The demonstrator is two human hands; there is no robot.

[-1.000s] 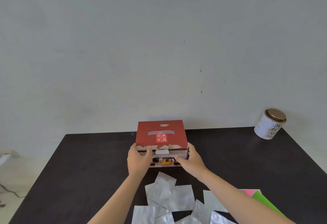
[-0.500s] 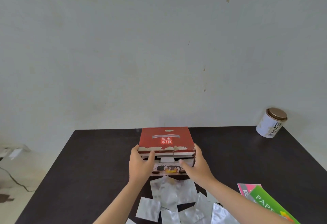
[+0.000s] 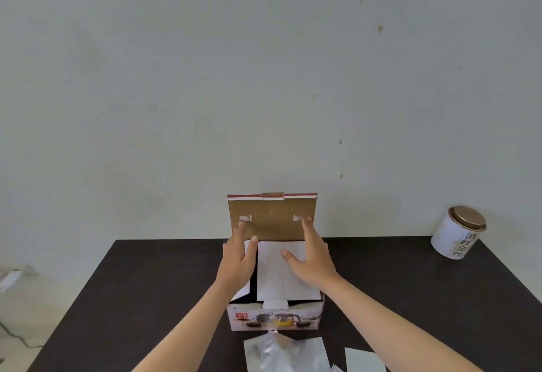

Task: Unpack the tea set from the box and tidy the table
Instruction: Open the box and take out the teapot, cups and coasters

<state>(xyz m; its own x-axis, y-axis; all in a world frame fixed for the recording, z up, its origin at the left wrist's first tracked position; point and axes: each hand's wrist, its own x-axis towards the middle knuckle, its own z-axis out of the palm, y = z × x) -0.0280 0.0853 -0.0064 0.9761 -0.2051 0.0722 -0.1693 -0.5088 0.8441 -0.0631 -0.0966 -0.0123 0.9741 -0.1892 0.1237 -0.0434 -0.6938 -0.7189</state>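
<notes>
The tea set box [image 3: 275, 319] stands mid-table, its printed front showing a teapot and cups. Its brown-lined lid [image 3: 272, 217] is swung up and stands upright at the back. White inner flaps [image 3: 275, 280] cover the contents, so nothing of the tea set shows. My left hand [image 3: 237, 257] is over the left inner flap with its fingertips on the lid's lower left. My right hand [image 3: 311, 254] lies flat over the right flap, fingertips touching the lid. Neither hand holds anything.
Silver foil packets [image 3: 287, 354] lie on the dark table [image 3: 146, 298] just in front of the box. A white tea tin [image 3: 457, 232] with a bronze lid stands at the back right corner against the wall. The table's left edge drops to the floor.
The red lid, shut a second ago and slightly raised half a second ago, has been swung fully up. Both hands moved from the box's front corners up to the lid's inside.
</notes>
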